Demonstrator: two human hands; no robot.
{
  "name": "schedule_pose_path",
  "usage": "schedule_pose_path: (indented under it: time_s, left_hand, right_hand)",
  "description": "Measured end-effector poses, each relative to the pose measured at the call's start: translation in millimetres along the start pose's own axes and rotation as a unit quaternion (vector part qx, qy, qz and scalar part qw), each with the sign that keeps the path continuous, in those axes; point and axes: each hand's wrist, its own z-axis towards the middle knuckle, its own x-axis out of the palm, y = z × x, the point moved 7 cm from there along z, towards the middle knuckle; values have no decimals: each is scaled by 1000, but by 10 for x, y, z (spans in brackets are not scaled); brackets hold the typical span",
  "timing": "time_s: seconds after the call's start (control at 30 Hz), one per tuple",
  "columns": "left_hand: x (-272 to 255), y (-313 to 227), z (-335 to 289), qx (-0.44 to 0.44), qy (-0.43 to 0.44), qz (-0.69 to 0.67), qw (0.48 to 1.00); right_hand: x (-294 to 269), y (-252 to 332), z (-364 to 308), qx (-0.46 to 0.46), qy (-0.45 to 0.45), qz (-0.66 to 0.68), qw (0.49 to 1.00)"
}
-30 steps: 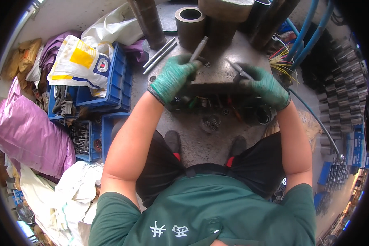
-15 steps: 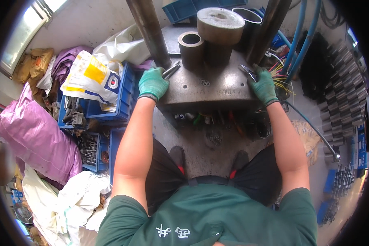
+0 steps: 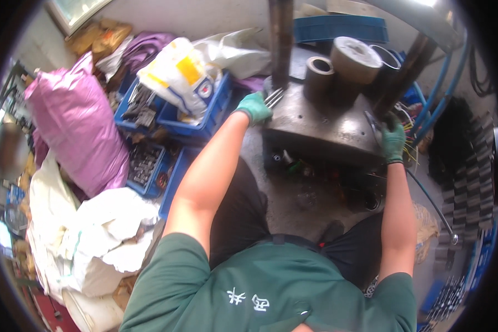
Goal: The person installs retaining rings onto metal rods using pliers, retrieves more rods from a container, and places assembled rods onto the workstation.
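My left hand (image 3: 254,108), in a green glove, is closed around slim metal rods (image 3: 274,98) whose ends stick out over the left edge of a steel machine block (image 3: 293,124). At the block's right edge, my gloved right hand (image 3: 393,138) is closed on a thin metal piece (image 3: 372,126), blurred, that looks like a rod. On the block, between my hands, stand a hollow steel cylinder (image 3: 317,83) and a thick column with a wide round head (image 3: 355,61). A dark upright post (image 3: 281,44) rises behind my left hand.
Blue crates (image 3: 205,119) of metal parts stand at left, one topped by a white and yellow sack (image 3: 174,77). A purple sack (image 3: 80,122) and white sacks (image 3: 102,232) lie further left. Blue hoses (image 3: 442,88), coloured wires and stacked metal cylinders (image 3: 470,177) are at right.
The view has turned left, so the block and both hands appear further right and tilted. Both hands still hold their metal pieces beside the block.
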Motion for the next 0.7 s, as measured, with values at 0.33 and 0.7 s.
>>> schedule_pose_path:
  time_s: [0.33, 0.7]
  left_hand:
    - [265, 2623, -1153, -126, 46, -161, 978]
    - [1774, 5007, -3263, -397, 1, 19, 918]
  right_hand:
    - [-27, 278, -100, 80, 57, 263, 960]
    - [-285, 682, -469, 26, 245, 96, 964]
